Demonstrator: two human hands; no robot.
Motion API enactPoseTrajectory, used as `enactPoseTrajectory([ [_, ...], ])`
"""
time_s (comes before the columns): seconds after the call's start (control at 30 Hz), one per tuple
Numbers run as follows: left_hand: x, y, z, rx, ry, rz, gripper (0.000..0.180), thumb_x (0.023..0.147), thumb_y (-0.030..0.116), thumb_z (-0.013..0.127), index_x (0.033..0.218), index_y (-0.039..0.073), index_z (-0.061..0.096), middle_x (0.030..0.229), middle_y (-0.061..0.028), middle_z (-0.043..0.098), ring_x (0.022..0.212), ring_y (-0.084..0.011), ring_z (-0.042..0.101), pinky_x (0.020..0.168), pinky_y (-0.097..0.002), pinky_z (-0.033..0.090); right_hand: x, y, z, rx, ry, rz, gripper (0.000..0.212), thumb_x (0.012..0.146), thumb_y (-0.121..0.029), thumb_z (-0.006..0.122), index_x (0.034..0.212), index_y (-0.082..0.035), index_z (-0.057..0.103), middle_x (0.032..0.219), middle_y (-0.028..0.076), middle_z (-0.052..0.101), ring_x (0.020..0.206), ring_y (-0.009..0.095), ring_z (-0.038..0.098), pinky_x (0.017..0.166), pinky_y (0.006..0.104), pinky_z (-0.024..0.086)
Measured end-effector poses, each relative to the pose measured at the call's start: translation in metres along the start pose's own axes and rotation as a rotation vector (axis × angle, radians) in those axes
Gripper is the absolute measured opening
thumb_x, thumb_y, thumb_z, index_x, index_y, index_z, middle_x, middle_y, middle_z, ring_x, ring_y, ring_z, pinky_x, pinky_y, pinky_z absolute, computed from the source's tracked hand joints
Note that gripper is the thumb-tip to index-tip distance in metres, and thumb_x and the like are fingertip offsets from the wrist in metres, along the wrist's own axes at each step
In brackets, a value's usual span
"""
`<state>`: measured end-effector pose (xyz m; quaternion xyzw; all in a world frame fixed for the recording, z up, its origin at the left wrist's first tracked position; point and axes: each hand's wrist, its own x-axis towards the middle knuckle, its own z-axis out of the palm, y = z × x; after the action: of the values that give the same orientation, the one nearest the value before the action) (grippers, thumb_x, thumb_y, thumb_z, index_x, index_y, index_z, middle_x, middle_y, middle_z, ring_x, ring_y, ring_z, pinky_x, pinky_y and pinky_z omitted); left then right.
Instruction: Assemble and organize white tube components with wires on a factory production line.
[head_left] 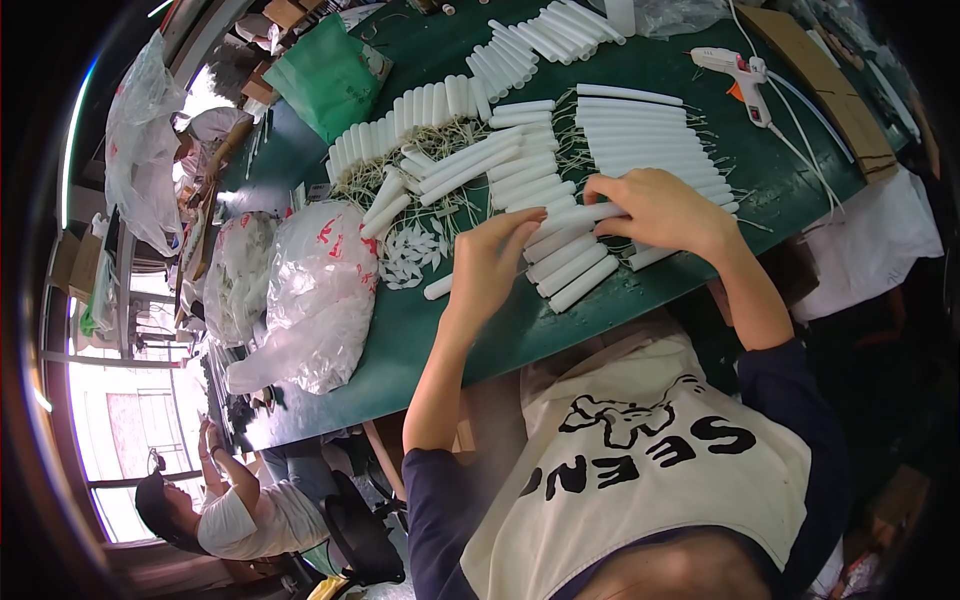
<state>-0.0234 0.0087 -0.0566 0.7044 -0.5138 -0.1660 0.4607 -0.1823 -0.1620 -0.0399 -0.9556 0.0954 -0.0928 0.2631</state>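
My right hand point(665, 212) is closed on a slim white tube point(590, 213), thumb and fingers pinching its right part. At the tube's left end, the thumb and fingertips of my left hand point(488, 262) come together; whatever they pinch there is too small to make out. Under and in front of my hands lies a row of similar white tubes point(570, 265). More tubes with thin wires at their ends are stacked to the right point(640, 130). Left of my left hand is a pile of small white leaf-shaped pieces point(410, 252), and a single tube point(438, 287) lies near my wrist.
The green table point(420, 340) holds clear plastic bags point(320, 290) at left, a green bag point(325, 75) at the far left, and bunches of wired tubes point(420, 105). A white glue gun point(735, 72) with its cord lies at the far right. Another person point(255, 515) sits lower left.
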Motion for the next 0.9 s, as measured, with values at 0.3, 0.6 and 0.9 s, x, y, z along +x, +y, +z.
enactPoseTrajectory([
  [0.3,-0.026,-0.004,-0.041,0.340,-0.132,0.038,0.024,0.077,0.012,0.071,0.099,0.004,0.067,0.097,-0.0074,0.067,0.091,-0.0223,0.061,0.080,-0.0323,0.046,0.007,-0.004,0.008,0.090,0.122,-0.177,0.020,0.078,-0.014,0.066,0.090,-0.004,0.055,0.086,0.009,0.062,0.073,0.030,0.060,0.067,0.0371,0.046],
  [0.6,-0.031,-0.010,-0.035,0.380,-0.167,0.115,0.010,0.074,0.009,0.070,0.082,0.004,0.067,0.082,-0.0079,0.067,0.074,-0.0259,0.062,0.068,-0.0352,0.047,0.016,-0.026,0.026,0.026,0.129,-0.386,0.018,0.077,-0.015,0.067,0.093,-0.008,0.062,0.088,0.005,0.058,0.074,0.026,0.060,0.064,0.0360,0.048],
  [0.9,-0.042,-0.015,-0.037,0.266,0.085,0.154,0.008,0.078,0.003,0.067,0.086,0.002,0.067,0.082,-0.0088,0.068,0.071,-0.0215,0.065,0.066,-0.0289,0.050,0.017,-0.024,0.030,-0.002,0.110,-0.354,0.015,0.079,-0.011,0.064,0.094,-0.007,0.064,0.090,0.005,0.059,0.078,0.026,0.061,0.067,0.0353,0.049],
])
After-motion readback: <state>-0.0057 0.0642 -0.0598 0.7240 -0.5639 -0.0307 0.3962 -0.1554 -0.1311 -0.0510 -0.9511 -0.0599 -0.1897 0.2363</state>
